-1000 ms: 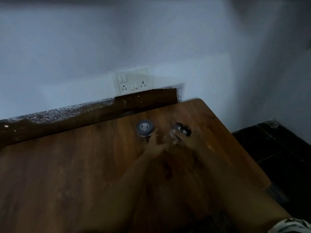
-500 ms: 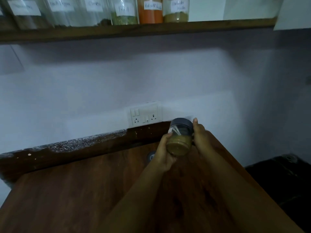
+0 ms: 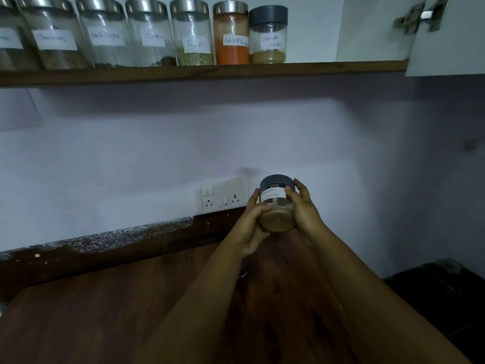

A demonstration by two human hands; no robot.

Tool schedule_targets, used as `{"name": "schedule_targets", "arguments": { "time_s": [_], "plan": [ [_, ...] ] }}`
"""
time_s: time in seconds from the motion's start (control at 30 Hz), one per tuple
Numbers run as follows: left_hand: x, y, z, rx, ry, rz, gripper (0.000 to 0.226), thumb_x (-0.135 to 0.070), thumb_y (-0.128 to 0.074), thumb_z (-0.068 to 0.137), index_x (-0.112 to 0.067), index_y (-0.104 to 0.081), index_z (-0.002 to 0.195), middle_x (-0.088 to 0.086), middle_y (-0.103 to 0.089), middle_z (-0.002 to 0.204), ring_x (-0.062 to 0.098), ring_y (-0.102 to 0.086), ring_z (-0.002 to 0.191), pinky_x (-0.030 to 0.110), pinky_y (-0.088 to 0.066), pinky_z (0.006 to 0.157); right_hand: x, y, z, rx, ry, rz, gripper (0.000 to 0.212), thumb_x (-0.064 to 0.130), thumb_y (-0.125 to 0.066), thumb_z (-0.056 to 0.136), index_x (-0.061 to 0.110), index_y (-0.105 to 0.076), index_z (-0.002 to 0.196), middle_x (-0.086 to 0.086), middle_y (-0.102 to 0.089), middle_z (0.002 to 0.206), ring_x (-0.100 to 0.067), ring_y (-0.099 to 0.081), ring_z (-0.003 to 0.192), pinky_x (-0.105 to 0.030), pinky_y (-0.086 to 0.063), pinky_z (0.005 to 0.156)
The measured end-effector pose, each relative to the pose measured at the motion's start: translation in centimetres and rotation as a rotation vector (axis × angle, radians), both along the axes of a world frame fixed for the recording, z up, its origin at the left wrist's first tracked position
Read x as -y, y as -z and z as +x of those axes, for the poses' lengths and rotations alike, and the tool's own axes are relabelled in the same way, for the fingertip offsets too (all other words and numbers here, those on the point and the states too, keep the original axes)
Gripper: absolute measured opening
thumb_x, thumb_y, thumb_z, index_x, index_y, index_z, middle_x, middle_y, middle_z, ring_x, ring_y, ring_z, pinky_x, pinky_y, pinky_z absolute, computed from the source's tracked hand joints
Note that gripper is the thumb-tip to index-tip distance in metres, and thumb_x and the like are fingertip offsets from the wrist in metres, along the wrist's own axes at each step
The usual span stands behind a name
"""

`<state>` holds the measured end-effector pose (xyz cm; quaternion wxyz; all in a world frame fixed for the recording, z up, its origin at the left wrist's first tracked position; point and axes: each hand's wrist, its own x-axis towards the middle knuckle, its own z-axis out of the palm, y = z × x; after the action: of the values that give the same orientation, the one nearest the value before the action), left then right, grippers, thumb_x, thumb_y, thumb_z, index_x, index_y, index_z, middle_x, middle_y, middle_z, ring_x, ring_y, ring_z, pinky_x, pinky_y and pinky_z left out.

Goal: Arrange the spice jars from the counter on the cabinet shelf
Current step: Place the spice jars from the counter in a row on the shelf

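Observation:
A small glass spice jar (image 3: 277,206) with a grey lid, a white label and brown powder hangs in the air above the wooden counter (image 3: 91,316). My left hand (image 3: 252,227) grips its left side and my right hand (image 3: 304,214) grips its right side. High above, the cabinet shelf (image 3: 315,68) carries a row of several labelled jars; the rightmost is a grey-lidded coriander powder jar (image 3: 267,35), beside a red chilli powder jar (image 3: 231,35). Another jar on the counter is almost wholly hidden behind my left wrist.
Bare shelf board lies to the right of the coriander jar, up to an open white cabinet door (image 3: 446,35) with a hinge. A switch and socket plate (image 3: 223,193) sits on the wall behind the jar. A dark surface (image 3: 441,285) lies lower right.
Both hands picked the jar up from the counter and raised it. The view tilted upward, bringing the shelf and its jars fully into sight.

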<state>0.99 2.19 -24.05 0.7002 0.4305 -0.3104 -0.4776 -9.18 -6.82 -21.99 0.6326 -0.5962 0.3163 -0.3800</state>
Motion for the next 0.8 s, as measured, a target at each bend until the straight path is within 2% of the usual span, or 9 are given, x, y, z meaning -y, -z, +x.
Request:
{"name": "schedule_targets", "arguments": {
  "time_s": [0.1,0.17,0.3,0.47,0.63,0.8],
  "plan": [
    [-0.01,-0.35,-0.31,0.075,-0.037,-0.001,0.083,-0.031,-0.074,0.078,-0.043,-0.029,0.147,0.001,-0.058,0.134,0.023,-0.06,0.119,0.045,-0.048,0.102,0.1,-0.09,0.08,0.107,-0.034,0.062,0.048,0.035,-0.048,0.099,0.034,-0.036,0.145,-0.008,-0.057,0.131,-0.025,-0.065,0.104,-0.044,-0.053,0.094],
    [-0.04,-0.52,-0.31,0.089,-0.055,-0.016,0.089,-0.033,-0.078,0.071,-0.044,-0.031,0.146,-0.004,-0.061,0.129,0.021,-0.06,0.119,0.045,-0.046,0.105,0.15,-0.13,0.1,0.174,-0.073,0.113,0.047,0.032,-0.048,0.099,0.032,-0.037,0.146,-0.009,-0.058,0.131,-0.028,-0.063,0.11,-0.048,-0.05,0.099],
    [0.09,-0.67,-0.17,0.077,-0.057,-0.024,0.086,-0.021,-0.076,0.079,-0.046,-0.028,0.147,-0.004,-0.061,0.126,0.023,-0.06,0.118,0.042,-0.05,0.099,-0.01,-0.37,0.16,0.276,-0.128,0.172,0.048,0.027,-0.048,0.1,0.032,-0.037,0.146,-0.007,-0.062,0.124,-0.029,-0.064,0.108,-0.045,-0.054,0.092],
    [0.08,-0.67,-0.25,0.088,-0.019,-0.035,0.1,-0.017,-0.076,0.072,-0.048,-0.02,0.149,0.001,-0.049,0.139,0.027,-0.056,0.123,0.047,-0.051,0.098,-0.08,-0.37,0.3,0.272,-0.137,0.155,0.041,0.032,-0.041,0.104,0.033,-0.039,0.145,-0.007,-0.058,0.132,-0.03,-0.061,0.115,-0.048,-0.049,0.1],
    [0.24,-0.64,0.3,0.092,-0.051,-0.037,0.106,-0.028,-0.081,0.06,-0.046,-0.025,0.148,0.001,-0.053,0.134,0.028,-0.057,0.12,0.05,-0.051,0.097,-0.05,-0.34,0.18,0.321,-0.18,0.214,0.039,0.031,-0.041,0.103,0.03,-0.045,0.143,-0.002,-0.061,0.13,-0.024,-0.062,0.114,-0.037,-0.055,0.089],
    [0.35,-0.92,0.2,0.107,-0.064,-0.029,0.105,-0.028,-0.082,0.059,-0.047,-0.027,0.147,-0.002,-0.054,0.132,0.025,-0.059,0.118,0.047,-0.054,0.094,0.4,-0.23,0.13,0.307,-0.181,0.227,0.038,0.027,-0.042,0.104,0.033,-0.047,0.141,0.002,-0.065,0.12,-0.022,-0.065,0.109,-0.033,-0.059,0.078]
  ]
}}
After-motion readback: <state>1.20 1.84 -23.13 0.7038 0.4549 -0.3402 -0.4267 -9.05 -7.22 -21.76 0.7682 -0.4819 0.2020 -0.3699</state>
